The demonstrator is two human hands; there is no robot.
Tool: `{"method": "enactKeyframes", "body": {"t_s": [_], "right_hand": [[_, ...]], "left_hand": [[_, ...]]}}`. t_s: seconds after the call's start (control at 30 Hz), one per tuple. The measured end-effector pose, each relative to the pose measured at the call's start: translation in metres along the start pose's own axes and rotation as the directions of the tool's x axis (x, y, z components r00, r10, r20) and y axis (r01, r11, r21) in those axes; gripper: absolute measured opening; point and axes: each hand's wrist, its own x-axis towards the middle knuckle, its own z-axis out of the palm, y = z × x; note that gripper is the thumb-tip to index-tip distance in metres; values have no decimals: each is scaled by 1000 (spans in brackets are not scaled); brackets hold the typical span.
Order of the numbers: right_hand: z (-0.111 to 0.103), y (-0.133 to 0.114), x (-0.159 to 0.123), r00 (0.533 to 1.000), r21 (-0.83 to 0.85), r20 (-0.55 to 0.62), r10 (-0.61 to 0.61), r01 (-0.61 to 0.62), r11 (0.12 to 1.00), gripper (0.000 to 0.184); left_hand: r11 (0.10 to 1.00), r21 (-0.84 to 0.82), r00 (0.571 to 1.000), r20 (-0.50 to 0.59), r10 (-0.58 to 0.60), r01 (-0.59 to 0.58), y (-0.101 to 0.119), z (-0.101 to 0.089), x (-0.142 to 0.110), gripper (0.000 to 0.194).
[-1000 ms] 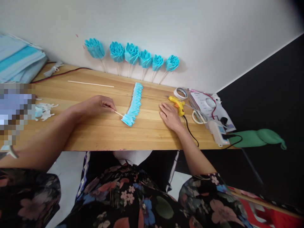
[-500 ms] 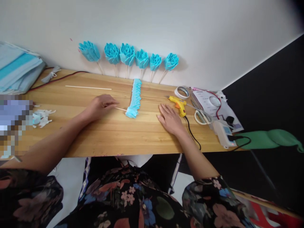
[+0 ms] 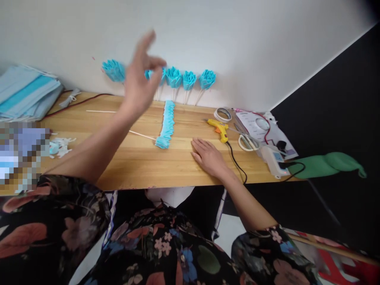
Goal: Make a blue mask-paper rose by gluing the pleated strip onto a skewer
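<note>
My left hand (image 3: 141, 79) is raised above the table, slightly blurred, its fingers apart and holding nothing. It hides part of a row of blue paper-like flowers (image 3: 173, 77) on thin sticks, leaning against the wall. Palm down on the wood lies my right hand (image 3: 209, 157), fingers stretched out. Between the hands lies a ruffled light blue strip (image 3: 168, 118), its near end rolled around a thin wooden stick (image 3: 141, 135) that points left. A yellow hot glue gun (image 3: 219, 128) rests just beyond my right hand, touching nothing of it.
A roll of white tape (image 3: 222, 115), scissors (image 3: 248, 143) and a power strip (image 3: 274, 162) lie at the right. Another stick (image 3: 99, 111) is partly behind my left forearm. Blue face masks (image 3: 28, 93) are stacked at far left. A green balloon-like object (image 3: 323, 165) extends past the table's right end.
My left hand has let go of the stick and risen up and away toward the wall, its fingers spreading. The stick with the strip stays on the table. My right hand stays flat.
</note>
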Motion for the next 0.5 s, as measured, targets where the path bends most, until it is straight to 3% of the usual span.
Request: {"method": "enactKeyframes", "body": {"t_s": [0.1,0.27,0.4,0.5], "right_hand": [[1,8,-1,997,104,-79,-12,20,994,49],[7,31,17,956,265,-251,155,-86,960,36],[12,37,41,947,329,-237,217,-132,935,21],[13,30,56,939,312,-219,266,-191,931,6]], "left_hand": [[1000,-12,1000,20,1,0,2,20,-25,54],[997,20,996,-46,-71,72,-10,51,-79,58],[992,41,983,-145,-116,123,-23,57,-85,57],[992,30,983,-140,-116,121,-26,56,-83,54]]}}
